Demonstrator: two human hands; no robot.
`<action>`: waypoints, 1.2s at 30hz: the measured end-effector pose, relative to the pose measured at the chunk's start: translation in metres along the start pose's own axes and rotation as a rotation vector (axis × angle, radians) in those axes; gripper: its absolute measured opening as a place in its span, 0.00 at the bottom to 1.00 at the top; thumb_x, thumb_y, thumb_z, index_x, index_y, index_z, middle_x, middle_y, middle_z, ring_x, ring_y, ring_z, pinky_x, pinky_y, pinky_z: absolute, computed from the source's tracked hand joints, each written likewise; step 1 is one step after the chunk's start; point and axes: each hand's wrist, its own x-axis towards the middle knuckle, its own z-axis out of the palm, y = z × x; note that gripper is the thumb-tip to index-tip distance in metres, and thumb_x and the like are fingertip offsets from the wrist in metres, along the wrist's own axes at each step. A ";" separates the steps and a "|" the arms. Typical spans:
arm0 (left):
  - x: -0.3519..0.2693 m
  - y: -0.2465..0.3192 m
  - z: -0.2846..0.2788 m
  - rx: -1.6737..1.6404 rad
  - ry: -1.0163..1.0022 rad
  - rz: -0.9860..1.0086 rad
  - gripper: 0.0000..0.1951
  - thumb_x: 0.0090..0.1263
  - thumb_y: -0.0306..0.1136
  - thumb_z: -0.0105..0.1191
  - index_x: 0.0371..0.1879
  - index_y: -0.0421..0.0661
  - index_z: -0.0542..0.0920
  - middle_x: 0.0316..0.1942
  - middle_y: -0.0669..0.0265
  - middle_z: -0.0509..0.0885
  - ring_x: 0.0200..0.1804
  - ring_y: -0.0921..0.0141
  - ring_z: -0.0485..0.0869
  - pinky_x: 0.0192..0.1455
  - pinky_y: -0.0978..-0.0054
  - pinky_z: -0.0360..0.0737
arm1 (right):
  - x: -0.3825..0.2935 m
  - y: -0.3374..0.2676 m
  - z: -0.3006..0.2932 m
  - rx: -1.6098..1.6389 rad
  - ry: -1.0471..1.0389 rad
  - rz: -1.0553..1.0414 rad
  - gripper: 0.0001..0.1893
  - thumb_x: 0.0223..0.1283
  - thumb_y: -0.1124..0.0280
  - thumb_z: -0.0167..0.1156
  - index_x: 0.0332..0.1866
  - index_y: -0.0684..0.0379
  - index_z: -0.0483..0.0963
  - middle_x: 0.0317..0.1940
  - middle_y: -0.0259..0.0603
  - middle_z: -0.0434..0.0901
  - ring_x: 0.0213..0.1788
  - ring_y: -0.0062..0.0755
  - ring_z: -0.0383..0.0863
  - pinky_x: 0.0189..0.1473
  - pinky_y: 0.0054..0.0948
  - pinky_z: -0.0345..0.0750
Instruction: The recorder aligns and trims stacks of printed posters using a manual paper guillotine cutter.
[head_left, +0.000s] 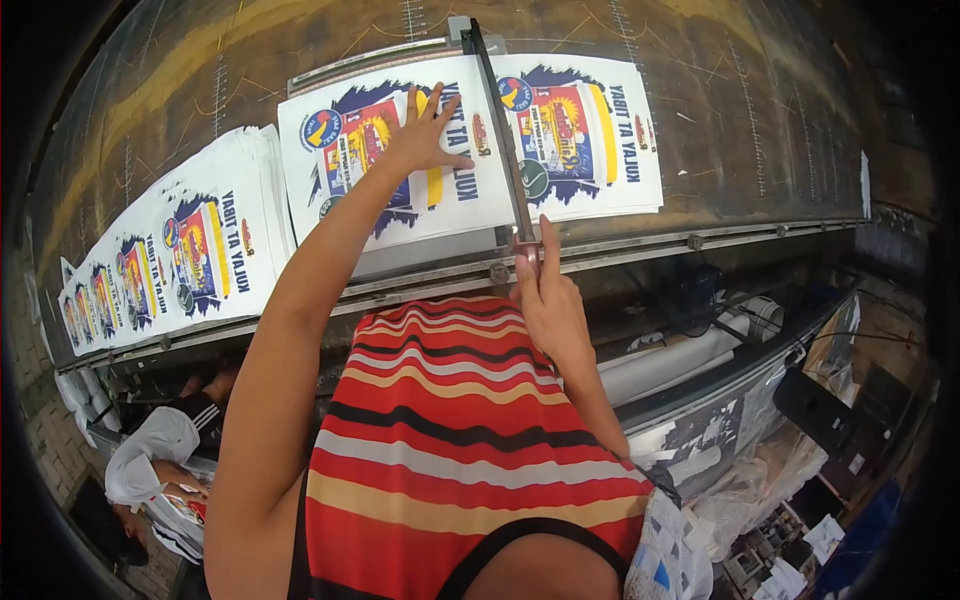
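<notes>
My left hand (420, 142) lies with fingers spread on a white printed sheet (300, 127), pressing it flat on a paper cutter. My right hand (551, 300) is closed around the handle (529, 251) of the cutter's long dark blade arm (501, 120), its index finger stretched along the arm. The arm lies down across the print. Right of it rests another printed sheet (645, 142) with a similar paint-bucket picture. A metal ruler guide (375, 61) runs along the far edge of the left sheet. Under the near edge shows the cutter's grey bed (427, 251).
Stacks of printed sheets (255, 180) overlap along the left of the marked wooden table (705, 112). A metal rail (630, 257) follows its near edge. Another person (150, 457) is at lower left. Rolls of material (675, 360) and a large machine stand at lower right.
</notes>
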 end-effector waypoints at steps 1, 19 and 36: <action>0.001 0.000 0.000 -0.003 0.007 0.005 0.70 0.36 0.79 0.67 0.83 0.65 0.50 0.85 0.65 0.36 0.83 0.47 0.30 0.69 0.14 0.40 | 0.003 0.006 0.004 -0.089 -0.047 0.087 0.35 0.79 0.50 0.42 0.81 0.57 0.45 0.55 0.55 0.83 0.48 0.69 0.83 0.52 0.53 0.77; 0.005 -0.007 0.006 0.007 0.017 0.014 0.70 0.36 0.80 0.66 0.83 0.66 0.48 0.85 0.66 0.36 0.83 0.47 0.28 0.67 0.12 0.40 | 0.025 0.087 0.059 -0.181 0.055 -0.002 0.31 0.79 0.56 0.42 0.81 0.57 0.48 0.48 0.59 0.85 0.40 0.68 0.83 0.42 0.55 0.78; -0.005 0.041 0.018 0.023 0.124 0.111 0.64 0.46 0.78 0.63 0.82 0.59 0.53 0.85 0.59 0.39 0.83 0.42 0.34 0.68 0.14 0.45 | 0.255 0.143 0.041 0.442 0.129 -0.188 0.24 0.59 0.68 0.69 0.61 0.60 0.77 0.32 0.46 0.85 0.32 0.32 0.84 0.37 0.34 0.78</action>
